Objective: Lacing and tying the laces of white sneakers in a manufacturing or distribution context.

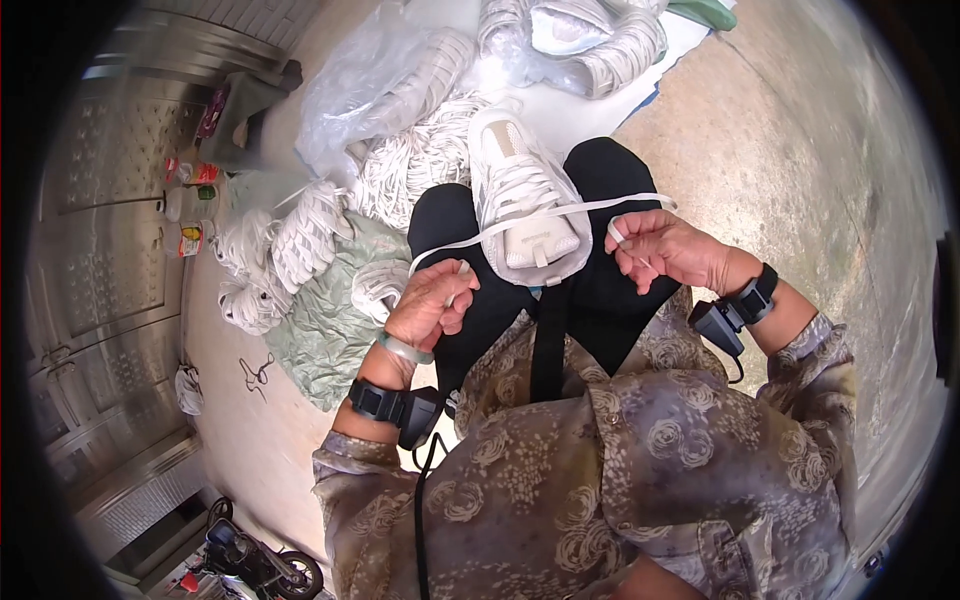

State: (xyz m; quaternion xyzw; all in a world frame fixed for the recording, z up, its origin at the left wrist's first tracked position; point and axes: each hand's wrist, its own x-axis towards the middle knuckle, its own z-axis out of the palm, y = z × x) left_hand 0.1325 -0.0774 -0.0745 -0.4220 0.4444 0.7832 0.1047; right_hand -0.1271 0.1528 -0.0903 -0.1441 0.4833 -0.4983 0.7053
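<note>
A white sneaker (515,172) with beige patches rests between my black-covered knees. Its tongue end points toward me, and its front part is threaded with lace. A white shoelace (622,202) runs across the shoe to both sides. To the left of the sneaker, my left hand (432,303) is closed in a pinch on one end of the lace. My right hand (665,247), on the other side, pinches the other end, which loops around its fingers. Neither hand touches the shoe itself. Black bands with small boxes sit on both wrists.
A heap of loose white laces (420,165) lies beyond my left knee. Bundled white shoe pieces (310,235) lie by a green plastic sheet (318,330). More fill clear plastic bags (345,90) farther off. A metal door (105,240) and a motorbike (250,560) stand at left.
</note>
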